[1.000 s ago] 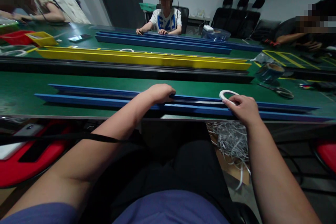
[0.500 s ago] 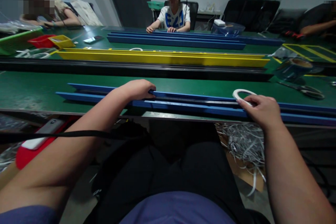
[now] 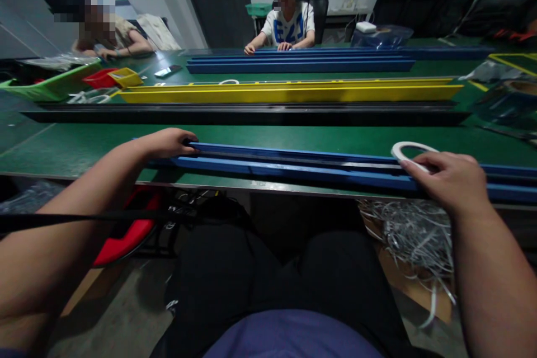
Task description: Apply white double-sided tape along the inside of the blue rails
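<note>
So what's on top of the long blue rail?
On the blue rail: the left hand grips its left end, the right hand holds a white tape roll. Whatever lies beneath both hands is covered.

Table (image 3: pixel 84 148): green top; its near edge runs just under both hands.
Near blue rail (image 3: pixel 293 165): lies lengthwise along the near edge. Its left end is under the left hand (image 3: pixel 168 144), and it runs on past the right hand (image 3: pixel 451 182).
Tape ring (image 3: pixel 413 151): white, resting on that rail at the right hand's fingertips.
Black strip (image 3: pixel 251 114): beyond both hands, parallel to the rail.
Yellow rail (image 3: pixel 293 93): just behind the black strip.
Far blue rail (image 3: pixel 302 64): well beyond the hands.
Bins: green tray (image 3: pixel 54 86), red bin (image 3: pixel 97 79) and yellow bin (image 3: pixel 126 76), far out past the left hand.
Phone (image 3: pixel 168 71): near the yellow bin.
Blue roll (image 3: pixel 509 103): beyond the right hand, blurred.
</note>
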`<action>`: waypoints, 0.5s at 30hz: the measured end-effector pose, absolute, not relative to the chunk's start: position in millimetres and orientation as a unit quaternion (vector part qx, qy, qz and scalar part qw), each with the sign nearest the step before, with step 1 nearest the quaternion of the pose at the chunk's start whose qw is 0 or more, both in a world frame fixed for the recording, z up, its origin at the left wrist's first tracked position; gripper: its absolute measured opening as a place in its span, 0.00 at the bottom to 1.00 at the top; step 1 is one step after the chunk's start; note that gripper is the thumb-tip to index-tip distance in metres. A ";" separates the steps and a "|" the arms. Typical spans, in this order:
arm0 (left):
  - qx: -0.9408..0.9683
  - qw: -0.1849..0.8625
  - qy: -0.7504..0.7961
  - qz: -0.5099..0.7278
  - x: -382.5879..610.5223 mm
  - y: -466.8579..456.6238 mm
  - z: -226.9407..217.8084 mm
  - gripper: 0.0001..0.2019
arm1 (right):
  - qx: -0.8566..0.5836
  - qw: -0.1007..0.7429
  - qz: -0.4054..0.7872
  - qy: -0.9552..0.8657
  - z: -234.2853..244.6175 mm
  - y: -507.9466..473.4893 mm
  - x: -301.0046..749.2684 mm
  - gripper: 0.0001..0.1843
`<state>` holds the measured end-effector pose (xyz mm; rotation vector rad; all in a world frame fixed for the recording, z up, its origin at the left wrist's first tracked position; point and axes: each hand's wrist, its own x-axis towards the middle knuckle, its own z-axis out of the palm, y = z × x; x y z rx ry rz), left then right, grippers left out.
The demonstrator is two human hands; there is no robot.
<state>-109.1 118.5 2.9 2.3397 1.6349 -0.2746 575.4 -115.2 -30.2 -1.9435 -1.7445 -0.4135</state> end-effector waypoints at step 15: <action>0.876 -0.037 0.480 0.025 21.3 34.0 -17.6 0.35 | -0.706 0.258 -0.137 -0.645 -24.1 -117.0 562.2 0.37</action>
